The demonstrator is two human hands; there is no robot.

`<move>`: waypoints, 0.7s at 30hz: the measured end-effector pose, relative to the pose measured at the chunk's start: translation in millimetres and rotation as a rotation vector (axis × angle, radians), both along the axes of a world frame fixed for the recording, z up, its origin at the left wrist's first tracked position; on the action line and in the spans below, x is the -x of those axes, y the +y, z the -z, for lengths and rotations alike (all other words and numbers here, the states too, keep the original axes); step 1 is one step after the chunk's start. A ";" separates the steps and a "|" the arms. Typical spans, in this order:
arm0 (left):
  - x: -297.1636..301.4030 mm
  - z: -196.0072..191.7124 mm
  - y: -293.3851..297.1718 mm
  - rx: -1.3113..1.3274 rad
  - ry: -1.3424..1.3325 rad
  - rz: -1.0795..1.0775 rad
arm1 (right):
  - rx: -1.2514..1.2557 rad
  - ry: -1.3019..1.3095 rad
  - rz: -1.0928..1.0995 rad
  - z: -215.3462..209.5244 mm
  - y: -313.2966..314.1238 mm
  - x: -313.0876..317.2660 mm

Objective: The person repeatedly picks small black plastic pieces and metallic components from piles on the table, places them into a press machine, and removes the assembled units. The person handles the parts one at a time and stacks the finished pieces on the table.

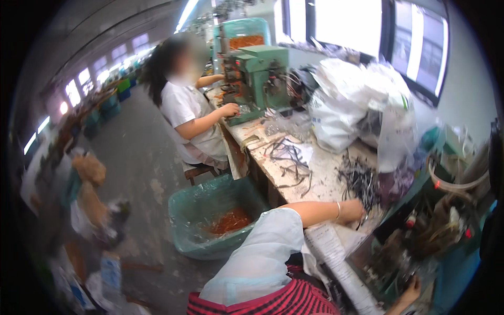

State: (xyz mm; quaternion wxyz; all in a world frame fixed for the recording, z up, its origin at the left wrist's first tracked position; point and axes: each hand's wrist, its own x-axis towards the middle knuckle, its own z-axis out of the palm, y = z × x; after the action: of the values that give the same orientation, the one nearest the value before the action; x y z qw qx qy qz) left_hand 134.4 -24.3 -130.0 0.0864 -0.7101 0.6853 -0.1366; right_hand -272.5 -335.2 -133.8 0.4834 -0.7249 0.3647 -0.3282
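Note:
My left arm, in a pale sleeve with a bracelet at the wrist, reaches across to the right over the bench. My left hand is curled at the near edge of a heap of black strips; what its fingers close on is too small to make out. Low at the right, my right hand is beside a dark, greasy machine. Its fingers are bent together, and whatever is between them is hidden. A sheet of printed paper lies under my left forearm, nearest to me.
A green plastic-lined tub with copper-coloured pieces stands on the floor left of the bench. Beyond it a co-worker sits at a green machine. Large white bags stand near the window; loose dark strips lie mid-bench.

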 end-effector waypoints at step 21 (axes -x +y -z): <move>86.7 -76.0 24.1 1.253 1.547 -0.248 | 0.136 -0.375 -0.018 -125.0 157.1 -97.4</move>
State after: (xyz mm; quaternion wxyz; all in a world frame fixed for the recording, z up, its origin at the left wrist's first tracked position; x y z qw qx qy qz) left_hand 47.7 -0.3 -54.0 -0.7589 -0.5875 0.2785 0.0364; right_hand -175.1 -178.2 -8.8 0.4956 -0.6853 0.2388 -0.4772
